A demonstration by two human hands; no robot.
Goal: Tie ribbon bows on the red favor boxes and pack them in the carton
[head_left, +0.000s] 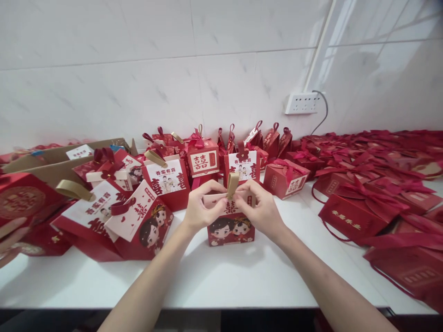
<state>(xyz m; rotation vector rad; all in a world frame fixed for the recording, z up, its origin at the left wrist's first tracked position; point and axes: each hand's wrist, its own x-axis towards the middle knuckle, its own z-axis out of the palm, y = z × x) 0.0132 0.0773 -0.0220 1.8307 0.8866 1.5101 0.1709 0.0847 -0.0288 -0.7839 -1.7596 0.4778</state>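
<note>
White tabletop [238, 281] with one red gift box [231, 231] at the middle

This box, printed with a cartoon couple, stands upright. Left hand [204, 207] and right hand [260, 207] are pinching its top, around the base of a gold ribbon loop [233, 183]. At the far left, another person's hand [10, 237] is just beside a large red box [26, 196]. On the right, ribbon-tied boxes [358, 216] lie crowded. Behind, more boxes [203, 161] stand before a tiled wall [207, 69] with a white power strip [302, 103].

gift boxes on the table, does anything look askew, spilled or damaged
The cartoon-couple box at left looks askew: it sits at an angle, overlapping the photo-label box beside it, whereas the held box between the left hand and right hand stands square. Nothing looks spilled or plainly damaged.
</note>
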